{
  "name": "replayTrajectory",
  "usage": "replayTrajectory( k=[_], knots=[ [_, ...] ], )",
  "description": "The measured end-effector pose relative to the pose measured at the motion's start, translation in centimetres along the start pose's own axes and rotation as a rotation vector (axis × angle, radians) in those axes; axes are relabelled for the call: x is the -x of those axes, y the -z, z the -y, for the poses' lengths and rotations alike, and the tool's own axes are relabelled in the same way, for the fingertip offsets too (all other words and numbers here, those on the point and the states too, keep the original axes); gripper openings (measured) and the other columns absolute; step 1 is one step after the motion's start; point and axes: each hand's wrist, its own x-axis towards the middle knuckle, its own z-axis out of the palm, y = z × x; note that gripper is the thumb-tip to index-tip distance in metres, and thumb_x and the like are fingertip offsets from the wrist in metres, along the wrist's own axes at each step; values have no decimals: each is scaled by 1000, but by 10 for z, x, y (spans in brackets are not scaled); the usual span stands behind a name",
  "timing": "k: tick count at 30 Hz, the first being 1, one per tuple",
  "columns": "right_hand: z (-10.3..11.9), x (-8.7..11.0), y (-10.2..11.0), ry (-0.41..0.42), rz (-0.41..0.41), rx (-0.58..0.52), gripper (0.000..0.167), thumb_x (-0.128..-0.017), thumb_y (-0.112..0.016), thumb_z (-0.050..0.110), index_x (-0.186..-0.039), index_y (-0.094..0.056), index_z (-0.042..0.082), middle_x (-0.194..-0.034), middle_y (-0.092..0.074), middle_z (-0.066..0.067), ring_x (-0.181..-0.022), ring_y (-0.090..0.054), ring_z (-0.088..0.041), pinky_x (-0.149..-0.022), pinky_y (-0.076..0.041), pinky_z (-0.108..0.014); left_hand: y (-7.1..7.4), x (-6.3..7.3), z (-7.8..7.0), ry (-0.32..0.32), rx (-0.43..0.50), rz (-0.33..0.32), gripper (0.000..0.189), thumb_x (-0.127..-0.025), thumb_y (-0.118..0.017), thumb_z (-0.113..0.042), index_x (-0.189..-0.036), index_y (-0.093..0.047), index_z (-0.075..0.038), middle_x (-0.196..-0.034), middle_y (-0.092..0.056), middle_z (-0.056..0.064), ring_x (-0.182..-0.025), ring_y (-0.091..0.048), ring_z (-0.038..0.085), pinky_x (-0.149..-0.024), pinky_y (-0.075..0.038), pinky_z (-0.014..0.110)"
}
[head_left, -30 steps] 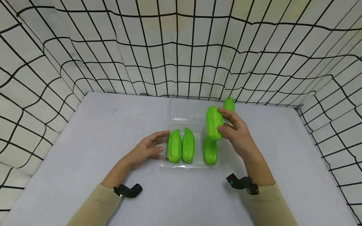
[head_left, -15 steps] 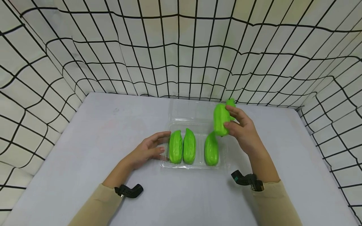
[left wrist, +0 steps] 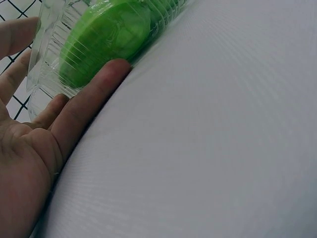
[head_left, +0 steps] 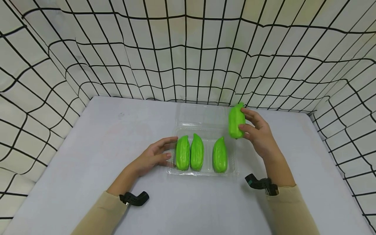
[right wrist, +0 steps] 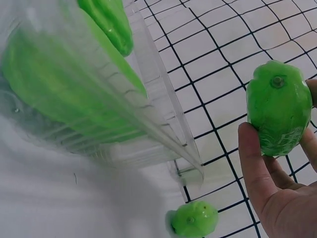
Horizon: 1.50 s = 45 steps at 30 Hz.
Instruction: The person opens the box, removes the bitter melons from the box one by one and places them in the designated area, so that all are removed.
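Note:
My right hand (head_left: 259, 135) holds a green, ribbed, cucumber-shaped vegetable (head_left: 236, 123) between thumb and fingers, over the right side of a clear plastic clamshell box (head_left: 205, 173). In the right wrist view the blunt end of this held vegetable (right wrist: 280, 109) faces the camera, with fingertips on its sides. Three similar vegetables lie in the box: two side by side at its left (head_left: 182, 153) and one at its right (head_left: 220, 155). Against the box's left side rests my left hand (head_left: 151, 156), its fingers extended; the left wrist view shows a straight finger (left wrist: 94, 94) along the clear wall.
Another green vegetable (right wrist: 194, 219) lies on the table beyond the box, mostly hidden behind the held one in the head view. The box's lid (head_left: 199, 114) lies open toward the back. Black wire mesh (head_left: 194, 58) walls enclose the white tabletop (head_left: 123, 124).
My right hand has moved right with the vegetable, from above the right-hand one in the box to in front of the one at the back. My left hand has stayed at the box's side.

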Motion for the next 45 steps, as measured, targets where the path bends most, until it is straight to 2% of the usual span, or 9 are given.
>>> replayTrajectory(
  k=[7, 14, 25, 37, 45],
  knots=[
    [-1, -1, 10, 1, -46, -48, 54, -97, -62, 6, -148, -45, 14, -146, -37, -11, -114, -57, -22, -81, -60, -26, 1, 0, 1, -10, 0, 5, 59, -99, -56, -10, -154, -34, -9, -160, -32, 13, -146, -31, 38, -86, -59, 48],
    [-1, -3, 15, 17, -47, -93, 56, -98, -61, 5, -149, -42, 11, -145, -37, -10, -115, -54, -22, -80, -60, -26, 1, 0, 1, -13, 1, 5, 59, -99, -55, -9, -154, -34, -9, -160, -32, 14, -145, -32, 39, -86, -59, 48],
    [3, -11, 30, -27, -66, -37, 56, -97, -63, 8, -149, -43, 15, -154, -31, -16, -119, -53, -20, -82, -60, -26, 0, -1, -1, -5, 0, 0, 59, -99, -55, -6, -154, -34, -10, -159, -33, 14, -143, -34, 40, -86, -59, 49],
    [-1, -16, 49, -97, -103, -11, 57, -98, -63, 11, -150, -42, 19, -158, -26, -18, -121, -52, -18, -83, -59, -25, 0, 0, -1, -4, 4, 2, 59, -99, -54, -4, -154, -34, -9, -160, -32, 12, -145, -32, 39, -87, -59, 49],
    [-4, -23, 56, -140, -118, 55, 60, -97, -65, 16, -152, -40, 20, -160, -26, -16, -125, -49, -21, -82, -59, -24, 1, 0, 0, -5, -2, 1, 59, -99, -56, -8, -154, -34, -11, -160, -32, 11, -145, -32, 38, -88, -59, 49]
  ],
)
